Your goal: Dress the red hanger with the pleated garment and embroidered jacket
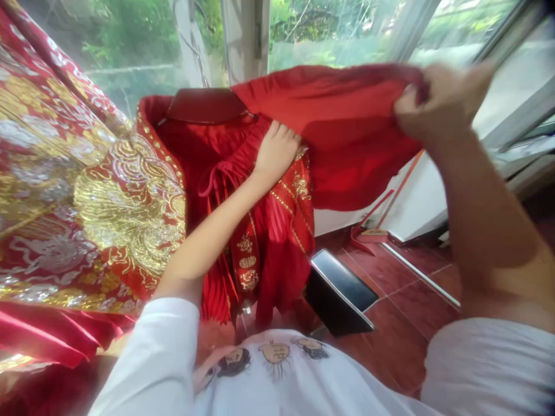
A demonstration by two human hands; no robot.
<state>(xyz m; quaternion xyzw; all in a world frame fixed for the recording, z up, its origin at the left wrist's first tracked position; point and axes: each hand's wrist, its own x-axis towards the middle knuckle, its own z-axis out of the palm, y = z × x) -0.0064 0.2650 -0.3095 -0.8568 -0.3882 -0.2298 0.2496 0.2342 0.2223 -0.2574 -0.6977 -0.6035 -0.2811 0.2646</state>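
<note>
"Windows [316, 34] run across the top of the frame, with greenery showing through. What am I standing over?"

"You have a dark red tiled floor [411, 312] at lower right. A black bin [342, 289] with silver edges is on it, just below the cloth, and a red dustpan [368, 236] is near the white wall."

"And where is the red garment [347, 167]?"

"It fills the middle of your view, its plain red part spread out toward the upper right. Below your left hand [280, 147] you can see gold embroidery and rows of gold dots, and a red tie [223, 170] knotted in a bow hangs inside the opening."

"How are my fingers?"

"Those of your left hand are side by side, bent down over the garment near the centre. Your right hand [437, 101], raised at upper right, is closed in a fist on the far end of the plain red part. It is blurred, so you can't make out each finger."

"What fills the left side?"

"Heavy gold and silver embroidery [130, 202] on red cloth, with a shiny pinkish-red fabric [56, 329] beneath it. Your white shirt [277, 387], with small drawn faces across it, shows at the bottom."
</note>
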